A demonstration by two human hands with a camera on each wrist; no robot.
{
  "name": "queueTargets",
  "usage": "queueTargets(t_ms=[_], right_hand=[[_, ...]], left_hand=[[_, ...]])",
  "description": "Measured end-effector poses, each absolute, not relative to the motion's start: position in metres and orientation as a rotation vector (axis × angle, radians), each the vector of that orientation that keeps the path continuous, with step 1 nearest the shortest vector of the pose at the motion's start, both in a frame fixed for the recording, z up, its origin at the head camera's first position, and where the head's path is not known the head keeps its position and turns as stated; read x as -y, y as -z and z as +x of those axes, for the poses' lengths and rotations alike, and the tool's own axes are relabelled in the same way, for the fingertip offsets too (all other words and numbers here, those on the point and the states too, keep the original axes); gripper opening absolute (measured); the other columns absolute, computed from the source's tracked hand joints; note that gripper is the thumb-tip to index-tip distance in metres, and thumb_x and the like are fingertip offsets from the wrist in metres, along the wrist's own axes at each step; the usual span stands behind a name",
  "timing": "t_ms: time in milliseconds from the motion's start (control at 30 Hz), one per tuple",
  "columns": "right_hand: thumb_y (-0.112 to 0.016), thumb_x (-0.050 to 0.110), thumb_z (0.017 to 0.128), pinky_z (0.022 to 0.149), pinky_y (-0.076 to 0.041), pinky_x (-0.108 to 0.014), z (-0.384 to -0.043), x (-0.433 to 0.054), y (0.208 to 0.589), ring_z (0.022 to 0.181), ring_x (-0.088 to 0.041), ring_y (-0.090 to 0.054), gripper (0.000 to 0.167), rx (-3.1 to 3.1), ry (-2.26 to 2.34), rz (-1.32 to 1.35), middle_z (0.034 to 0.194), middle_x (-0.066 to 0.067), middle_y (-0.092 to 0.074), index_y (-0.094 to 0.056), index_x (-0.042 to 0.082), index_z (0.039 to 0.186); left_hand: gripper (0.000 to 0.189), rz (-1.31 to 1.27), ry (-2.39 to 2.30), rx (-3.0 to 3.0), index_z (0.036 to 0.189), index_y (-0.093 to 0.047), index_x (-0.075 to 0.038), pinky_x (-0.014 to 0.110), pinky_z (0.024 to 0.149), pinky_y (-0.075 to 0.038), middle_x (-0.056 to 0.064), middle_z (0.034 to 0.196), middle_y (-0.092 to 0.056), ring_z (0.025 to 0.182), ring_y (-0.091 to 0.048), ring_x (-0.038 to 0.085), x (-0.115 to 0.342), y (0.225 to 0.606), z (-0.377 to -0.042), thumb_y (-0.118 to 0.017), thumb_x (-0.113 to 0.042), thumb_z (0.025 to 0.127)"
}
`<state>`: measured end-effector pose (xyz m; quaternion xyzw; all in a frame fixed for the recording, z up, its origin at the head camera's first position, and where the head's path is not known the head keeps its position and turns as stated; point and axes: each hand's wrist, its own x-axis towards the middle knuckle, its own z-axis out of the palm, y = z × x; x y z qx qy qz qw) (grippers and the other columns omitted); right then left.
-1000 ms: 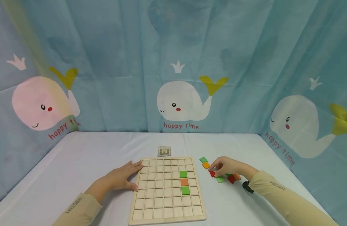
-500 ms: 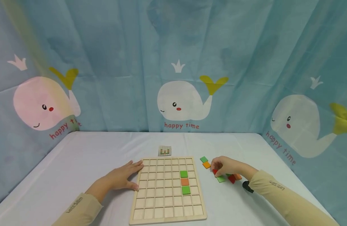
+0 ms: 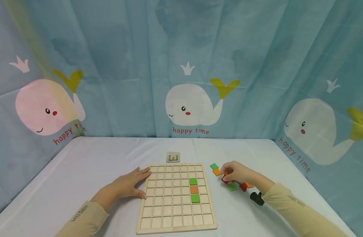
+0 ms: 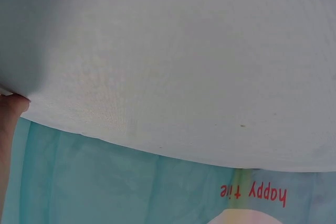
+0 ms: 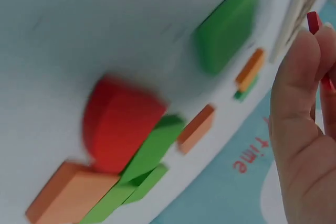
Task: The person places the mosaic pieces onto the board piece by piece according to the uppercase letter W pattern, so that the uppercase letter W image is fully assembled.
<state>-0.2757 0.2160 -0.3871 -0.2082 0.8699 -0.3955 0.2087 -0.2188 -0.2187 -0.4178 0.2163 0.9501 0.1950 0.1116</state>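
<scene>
At the left rim of a wooden grid board (image 3: 168, 209) rests my left hand (image 3: 126, 184), its fingers straight and thumb spread. Only part of that hand (image 4: 9, 124) shows in the left wrist view. Right of the board, my right hand (image 3: 237, 172) pinches a red square tile (image 5: 314, 23) between thumb and fingertips, just above the loose tiles. On the board's right side, a green tile (image 3: 193, 181), an orange tile (image 3: 194, 189) and another green tile (image 3: 195, 198) sit in one column. A small pattern card (image 3: 173, 157) lies behind the board.
Loose tiles lie around my right hand: green (image 3: 214, 166), yellow-orange (image 3: 216, 172), light green (image 3: 231, 187), red (image 3: 243, 187) and orange (image 3: 249, 185). Some overlap in a heap. A blue whale-print curtain (image 3: 125, 108) stands behind and beside the white table (image 3: 81, 171).
The red tile, earlier lying on the table, is now pinched in my right hand, apparently slightly raised. My left hand stays at the board's rim.
</scene>
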Motion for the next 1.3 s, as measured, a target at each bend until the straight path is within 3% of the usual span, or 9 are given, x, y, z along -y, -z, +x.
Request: queueTargets(t_ms=[233,467,733,1300], right_hand=[[-0.062,-0.001,0.092,0.069,-0.055,-0.031,-0.264,-0.209,0.380,0.069,-0.016,-0.060,0.023,-2.277,1.286,-0.456,0.081,-0.006,-0.066,-0.066,-0.009,0.113],[-0.061,-0.005,0.091,0.075,-0.057,-0.034,-0.254,-0.199,0.373,0.073,-0.016,-0.065,0.029,-2.184,1.411,-0.353,0.093,-0.011,-0.068,-0.061,-0.014,0.118],[-0.065,-0.003,0.090,0.073,-0.058,-0.031,-0.246,-0.192,0.375,0.072,-0.016,-0.067,0.027,-2.156,1.464,-0.330,0.095,-0.014,-0.070,-0.062,-0.014,0.115],[-0.070,0.004,0.089,0.070,-0.056,-0.031,-0.225,-0.170,0.390,0.069,-0.012,-0.065,0.022,-2.131,1.444,-0.415,0.088,-0.009,-0.073,-0.070,-0.007,0.108]], left_hand=[[0.097,0.636,-0.557,-2.793,0.149,-0.039,-0.006,0.077,0.096,-0.025,0.011,0.158,-0.027,0.142,-0.021,0.045,0.218,0.419,-0.220,-0.072,-0.057,0.074],[0.097,0.642,-0.547,-2.801,0.149,-0.039,-0.006,0.075,0.097,-0.026,0.012,0.158,-0.027,0.141,-0.021,0.046,0.219,0.418,-0.221,-0.072,-0.057,0.074],[0.096,0.645,-0.536,-2.793,0.149,-0.038,-0.008,0.076,0.096,-0.026,0.010,0.158,-0.026,0.142,-0.021,0.045,0.219,0.419,-0.223,-0.072,-0.057,0.074],[0.096,0.646,-0.532,-2.794,0.149,-0.038,-0.008,0.075,0.096,-0.027,0.010,0.158,-0.026,0.142,-0.021,0.044,0.220,0.421,-0.223,-0.072,-0.057,0.074]])
